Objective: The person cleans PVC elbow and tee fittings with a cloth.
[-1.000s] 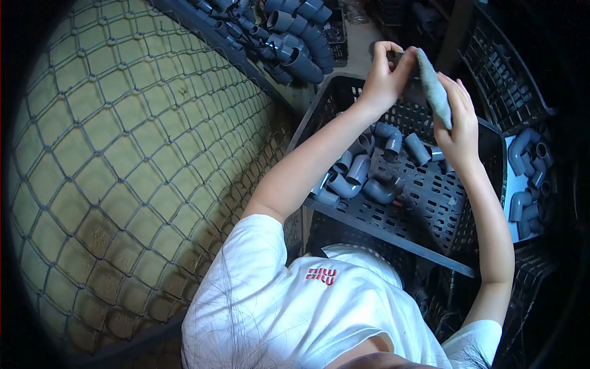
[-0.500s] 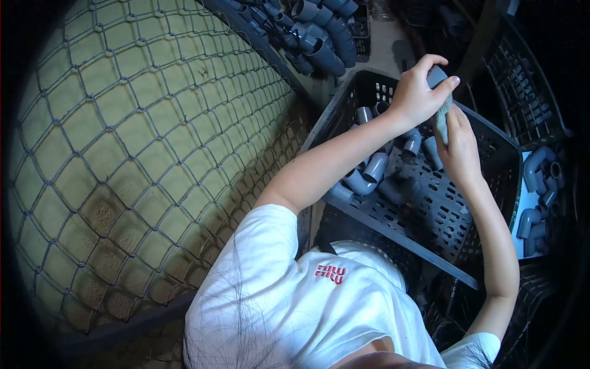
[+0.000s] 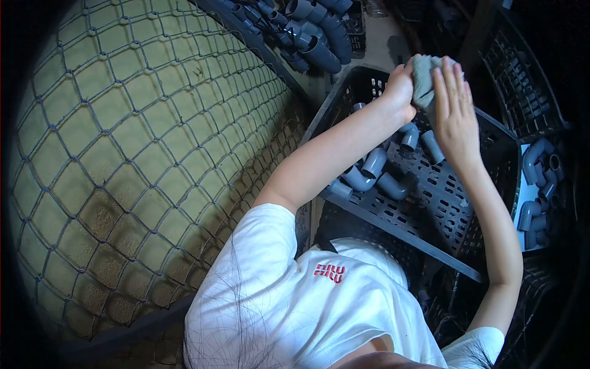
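Over the far side of a black crate my left hand (image 3: 401,92) is closed round a grey pipe fitting, now mostly covered by a grey-green cloth (image 3: 424,77). My right hand (image 3: 456,117) lies against the cloth from the right, its fingers straight and close together, pressing it on the fitting. Both hands are almost together, with the cloth between them. In the black crate (image 3: 393,221) below lie several grey pipe elbows (image 3: 375,163) and a short straight piece (image 3: 432,146).
Wire mesh (image 3: 129,163) over a greenish surface fills the left side. Grey pipe fittings (image 3: 319,52) are piled at the top. More elbows (image 3: 541,166) lie on a light surface at the right, below another black crate (image 3: 522,80).
My right hand has raised the cloth and flattened its fingers over the fitting. My left hand has shifted slightly left and turned, and the fitting is now largely hidden.
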